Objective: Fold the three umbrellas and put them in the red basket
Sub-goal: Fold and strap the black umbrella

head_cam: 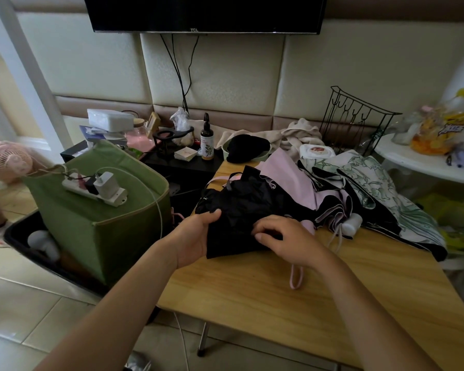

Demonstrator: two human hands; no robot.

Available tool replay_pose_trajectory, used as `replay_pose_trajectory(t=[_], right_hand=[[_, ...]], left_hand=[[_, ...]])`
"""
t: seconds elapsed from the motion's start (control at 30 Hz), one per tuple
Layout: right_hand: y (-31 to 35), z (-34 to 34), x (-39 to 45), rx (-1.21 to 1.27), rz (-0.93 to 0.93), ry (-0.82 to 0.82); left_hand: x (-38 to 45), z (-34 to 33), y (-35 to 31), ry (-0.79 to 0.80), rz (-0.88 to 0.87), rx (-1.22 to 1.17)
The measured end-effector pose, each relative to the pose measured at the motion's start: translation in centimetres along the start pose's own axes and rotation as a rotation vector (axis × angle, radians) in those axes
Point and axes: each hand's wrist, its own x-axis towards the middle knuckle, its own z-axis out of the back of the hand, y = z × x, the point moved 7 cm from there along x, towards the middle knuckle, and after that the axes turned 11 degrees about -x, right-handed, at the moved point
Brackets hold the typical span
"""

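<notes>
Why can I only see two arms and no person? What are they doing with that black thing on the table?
The camera sits on the person's head and looks down, so you see only their arms, as you see your own. There is no machine here, just two bare hands. The left hand grips the edge of a black umbrella, and the right hand pinches its cloth, on a wooden table. Behind it lie a pink umbrella and a flowery green and white umbrella, both still loose. To the left is a green box with a white power strip on top. I see no red basket in this picture.
</notes>
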Motion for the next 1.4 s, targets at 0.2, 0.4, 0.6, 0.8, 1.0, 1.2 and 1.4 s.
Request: replay_pose_trajectory(t=[0.2, 0.4, 0.6, 0.8, 1.0, 1.2, 1.4], right_hand=[[0.3, 0.0, -0.1, -0.051, -0.015, 0.036], [0.7, 0.9, -0.4, -0.039, -0.004, -0.015], [2.0, 2.4, -1.2, 0.05, 0.0, -0.08], [3.0, 2.5, -1.6, -0.039, 0.06, -0.076], [3.2, 2.2, -2.5, -0.166, 0.05, -0.005], [2.5, 1.3, -3.6, -0.233, 0.042, 0.089], [2.5, -0.7, -5.2, -0.303, 0.122, 0.215]], left_hand=[[0.2, 0.1, 0.1, -0.001, 0.007, -0.062], [0.4, 0.6, 0.1, -0.028, 0.008, -0.078], [-0.2, 0.1, -0.1, 0.014, 0.009, -0.041], [-1.0, 0.0, 0.2, 0.053, -0.01, 0.072], [-1.5, 0.3, 1.1, 0.112, 0.024, 0.085], [-2.3, 1.6, 0.7, 0.103, -0.002, 0.329], [-3.4, 4.0, 1.9, 0.067, 0.118, 0.691]])
